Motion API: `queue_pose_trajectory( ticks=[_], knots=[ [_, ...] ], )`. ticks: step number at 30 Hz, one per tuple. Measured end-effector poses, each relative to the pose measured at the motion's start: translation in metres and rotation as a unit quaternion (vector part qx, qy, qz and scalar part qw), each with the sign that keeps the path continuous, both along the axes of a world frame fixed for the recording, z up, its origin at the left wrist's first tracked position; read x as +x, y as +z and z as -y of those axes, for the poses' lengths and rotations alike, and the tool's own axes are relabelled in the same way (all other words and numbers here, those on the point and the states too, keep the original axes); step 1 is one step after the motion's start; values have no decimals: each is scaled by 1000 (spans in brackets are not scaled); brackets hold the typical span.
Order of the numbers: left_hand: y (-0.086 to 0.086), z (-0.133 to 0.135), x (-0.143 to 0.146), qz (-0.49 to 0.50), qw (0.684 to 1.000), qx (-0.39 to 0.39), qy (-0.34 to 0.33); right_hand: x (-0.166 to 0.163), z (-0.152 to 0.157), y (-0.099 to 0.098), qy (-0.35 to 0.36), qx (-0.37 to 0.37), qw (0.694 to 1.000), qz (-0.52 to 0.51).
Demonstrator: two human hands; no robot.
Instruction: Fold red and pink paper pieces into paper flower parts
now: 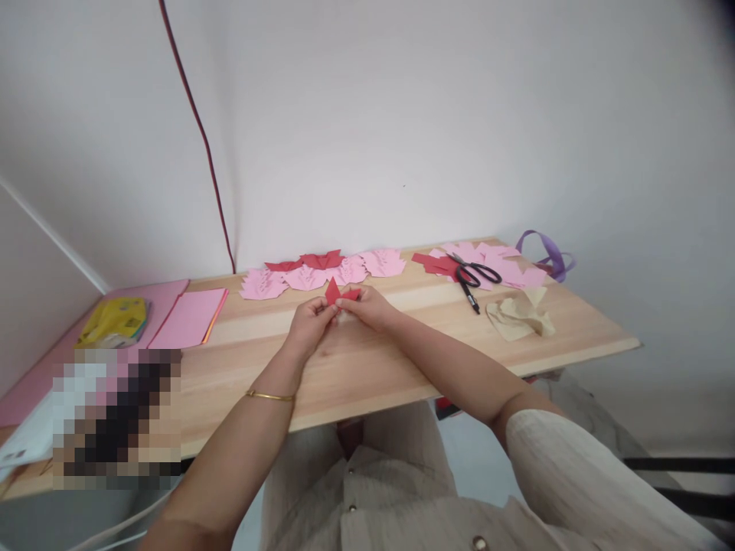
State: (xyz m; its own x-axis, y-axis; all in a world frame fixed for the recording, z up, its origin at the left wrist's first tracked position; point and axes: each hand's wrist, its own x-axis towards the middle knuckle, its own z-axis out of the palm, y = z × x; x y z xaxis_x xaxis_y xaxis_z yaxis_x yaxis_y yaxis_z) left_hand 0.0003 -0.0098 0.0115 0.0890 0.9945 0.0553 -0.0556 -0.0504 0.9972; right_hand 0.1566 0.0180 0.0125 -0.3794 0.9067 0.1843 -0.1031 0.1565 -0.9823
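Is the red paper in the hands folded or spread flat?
Folded: between the left hand and right hand, the red paper shows angled, pointed flaps.

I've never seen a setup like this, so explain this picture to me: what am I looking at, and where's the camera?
There's no machine here, just a person's two bare hands. The one picture comes from a camera worn on their head, looking forward and down, so the arms reach away from you. The left hand and right hand together hold a small red paper piece over a wooden table. Beyond them lie folded pink papers and folded red papers. To the right are scissors on loose paper pieces, and a crumpled tan sheet. To the left are flat pink sheets and a yellow packet. One patch at lower left is pixelated, so I can't tell what's there.
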Motion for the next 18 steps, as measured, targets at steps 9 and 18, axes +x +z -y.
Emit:
queue_pose_trajectory(
  ticks=[9,18],
  knots=[
    [-1,-3,-2,50,999,-20,10,1,-2,3,-3,-23,1000,-16],
    [-4,-4,-2,94,995,-22,-10,0,-3,3,-2,-5,1000,-28]
  ],
)
